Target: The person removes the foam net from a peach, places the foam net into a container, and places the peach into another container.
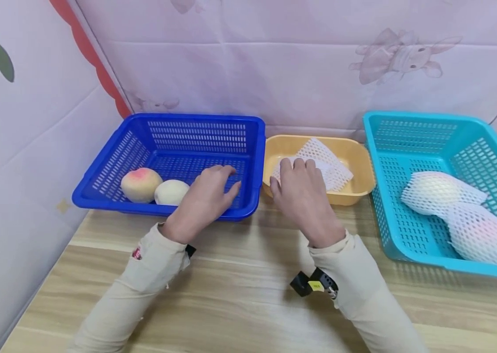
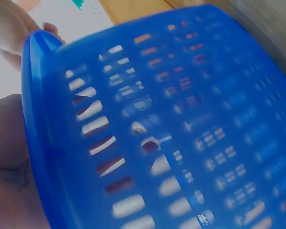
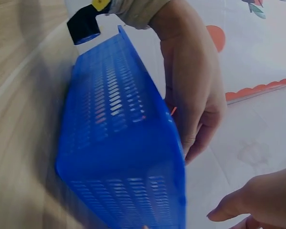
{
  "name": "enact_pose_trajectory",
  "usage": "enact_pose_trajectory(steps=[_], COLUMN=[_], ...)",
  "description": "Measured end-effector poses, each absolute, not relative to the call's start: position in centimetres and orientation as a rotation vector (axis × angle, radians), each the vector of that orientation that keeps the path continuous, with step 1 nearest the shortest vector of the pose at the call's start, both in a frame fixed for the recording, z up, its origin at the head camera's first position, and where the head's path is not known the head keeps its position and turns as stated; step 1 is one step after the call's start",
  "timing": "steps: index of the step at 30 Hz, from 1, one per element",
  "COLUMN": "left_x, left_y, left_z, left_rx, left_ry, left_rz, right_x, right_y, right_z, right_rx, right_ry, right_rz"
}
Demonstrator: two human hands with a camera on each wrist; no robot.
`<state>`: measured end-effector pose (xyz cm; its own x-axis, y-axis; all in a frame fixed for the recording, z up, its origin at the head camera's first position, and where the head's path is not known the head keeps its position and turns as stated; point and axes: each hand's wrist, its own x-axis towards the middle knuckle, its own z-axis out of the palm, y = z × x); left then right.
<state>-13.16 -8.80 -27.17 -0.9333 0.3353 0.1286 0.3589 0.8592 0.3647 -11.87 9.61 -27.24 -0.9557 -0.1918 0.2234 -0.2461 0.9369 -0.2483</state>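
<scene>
Only the head view shows nets [image 1: 328, 158] by the right fingers [image 1: 299, 169].

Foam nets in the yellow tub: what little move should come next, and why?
Maybe the right grip should pinch one foam net and lift it gently. It is at the nets in the yellow tub, the peach and pale fruit in the blue basket look bare, and the two netted fruits sit in the teal basket.
</scene>
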Motion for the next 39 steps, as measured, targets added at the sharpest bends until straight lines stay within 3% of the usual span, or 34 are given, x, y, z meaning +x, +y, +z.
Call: enact_pose_trajectory(steps=[18,39], left_x=[-12.6,-11.7], left_y=[-4.3,3.1], left_z=[-27.1,-28.5], left_rx=[-0.805,-1.021], left_ry=[-2.648,-2.701], left_rz=[-0.528,-0.532], right_x=[-10.6,-9.5], right_y=[15.0,21.8], right_z=[-25.6,-25.8], right_rx=[0.179,0.076], right_ry=[-2.932,-2.89], right_rz=[0.531,0.531])
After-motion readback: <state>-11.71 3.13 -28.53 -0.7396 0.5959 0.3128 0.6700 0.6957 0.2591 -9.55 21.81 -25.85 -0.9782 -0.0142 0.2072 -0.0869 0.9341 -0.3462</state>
